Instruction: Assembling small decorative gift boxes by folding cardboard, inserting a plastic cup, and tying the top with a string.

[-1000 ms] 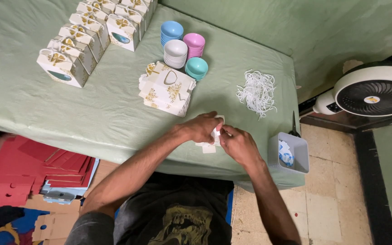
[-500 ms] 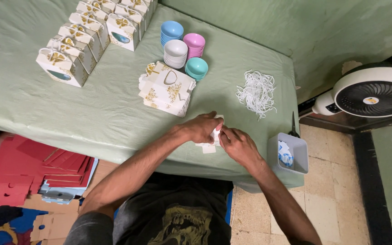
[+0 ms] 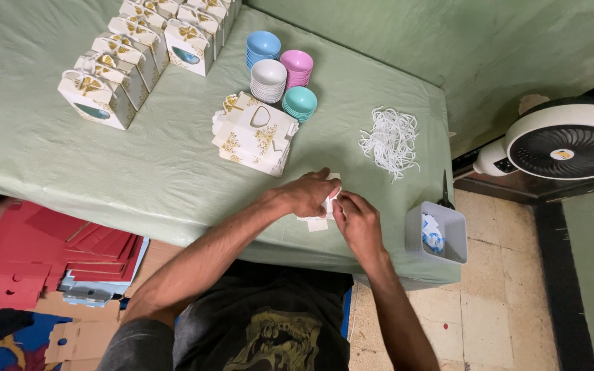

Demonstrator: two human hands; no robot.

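My left hand (image 3: 311, 193) and my right hand (image 3: 355, 221) meet near the table's front edge, both gripping a small white flat card box piece (image 3: 320, 222) that is mostly hidden under the fingers. Just beyond the hands lies a stack of flat white box blanks with gold butterflies (image 3: 254, 135). A tangle of white ribbon strings (image 3: 390, 139) lies to the right of that stack.
Several assembled white gift boxes (image 3: 142, 48) stand in rows at the back left of the green-covered table (image 3: 139, 165). Stacks of small coloured bowls (image 3: 280, 74) sit behind the blanks. A grey bin (image 3: 436, 232) hangs at the table's right corner, a white fan (image 3: 564, 143) stands on the floor, red card sheets (image 3: 42, 247) lie at left.
The hands stay at the same spot on the table's front edge; the fingers have shifted slightly on the white piece.
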